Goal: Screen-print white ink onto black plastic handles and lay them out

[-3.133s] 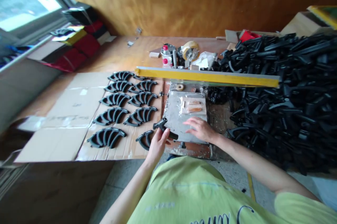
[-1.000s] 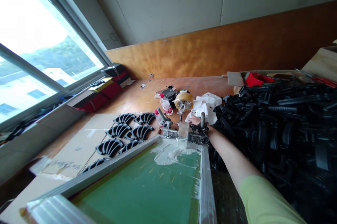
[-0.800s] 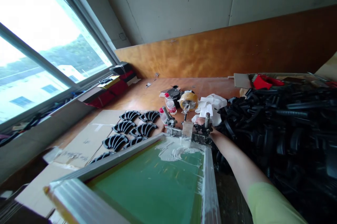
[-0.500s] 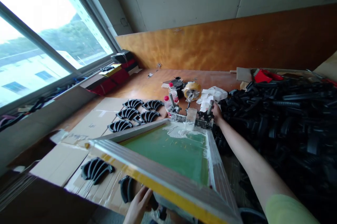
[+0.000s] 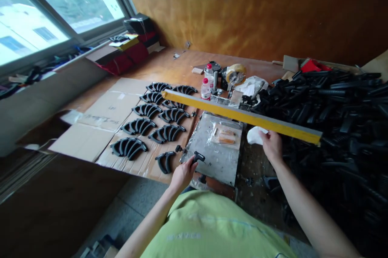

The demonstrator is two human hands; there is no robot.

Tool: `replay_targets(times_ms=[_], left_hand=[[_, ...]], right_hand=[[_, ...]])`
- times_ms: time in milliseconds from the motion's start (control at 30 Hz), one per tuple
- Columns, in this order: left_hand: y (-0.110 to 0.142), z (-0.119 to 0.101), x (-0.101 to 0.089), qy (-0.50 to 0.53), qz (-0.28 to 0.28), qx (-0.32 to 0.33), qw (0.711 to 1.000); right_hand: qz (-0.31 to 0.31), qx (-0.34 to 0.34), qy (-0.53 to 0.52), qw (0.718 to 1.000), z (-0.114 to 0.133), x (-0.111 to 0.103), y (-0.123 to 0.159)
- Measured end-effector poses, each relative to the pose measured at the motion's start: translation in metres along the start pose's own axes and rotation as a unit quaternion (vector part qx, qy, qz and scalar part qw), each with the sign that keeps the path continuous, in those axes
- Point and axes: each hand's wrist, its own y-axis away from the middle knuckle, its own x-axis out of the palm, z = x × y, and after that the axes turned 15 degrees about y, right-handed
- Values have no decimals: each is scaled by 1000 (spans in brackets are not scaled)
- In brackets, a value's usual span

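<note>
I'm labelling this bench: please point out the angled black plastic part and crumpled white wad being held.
Angled black plastic part [image 5: 199, 155], head view: its exposed end.
Crumpled white wad [image 5: 255, 135], head view: its visible middle.

left hand [image 5: 182, 175] — holds black part [image 5: 199, 156] | right hand [image 5: 273, 147] — holds white wad [image 5: 255, 135] | yellow-edged frame [image 5: 242, 116] above gray plate [image 5: 220, 166]

Nothing legible: lettering on green shirt [image 5: 212, 225], handwriting on cardboard [image 5: 106, 102], bottle label [image 5: 205, 92] too blurred.
</note>
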Motion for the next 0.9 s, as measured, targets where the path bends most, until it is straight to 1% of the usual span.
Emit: replay_targets(times_ms=[67, 100, 167, 200, 267, 333, 400, 467, 533, 600, 833, 900], left_hand=[[-3, 6, 2, -27, -3, 18, 999], [-4, 9, 4, -40, -3, 26, 999], [-5, 14, 7, -70, -3, 34, 997], [-5, 15, 9, -87, -5, 36, 996], [-5, 16, 13, -119, -12, 39, 992], [-3, 15, 15, -143, -20, 39, 989], [-2, 14, 17, -153, -23, 39, 987], [-2, 13, 18, -155, -24, 40, 987], [-1, 12, 18, -158, -25, 36, 986], [-2, 12, 19, -158, -25, 31, 987], [-4, 16, 21, -104, -16, 32, 994], [-4, 15, 20, -97, -15, 27, 995]], right_hand=[[82, -64, 5, 995, 26, 18, 36], [126, -98, -9, 987, 41, 29, 52], [213, -161, -48, 962, 69, 55, 77], [250, -175, -62, 950, 81, 69, 85], [305, -176, -71, 933, 100, 96, 94], [341, -163, -64, 924, 110, 120, 96], [362, -150, -43, 919, 115, 140, 96], [376, -142, -6, 916, 116, 152, 95], [391, -146, 33, 908, 115, 158, 94], [410, -158, 58, 896, 112, 157, 93], [474, -185, 112, 853, 88, 132, 86], [491, -190, 122, 841, 86, 126, 83]])
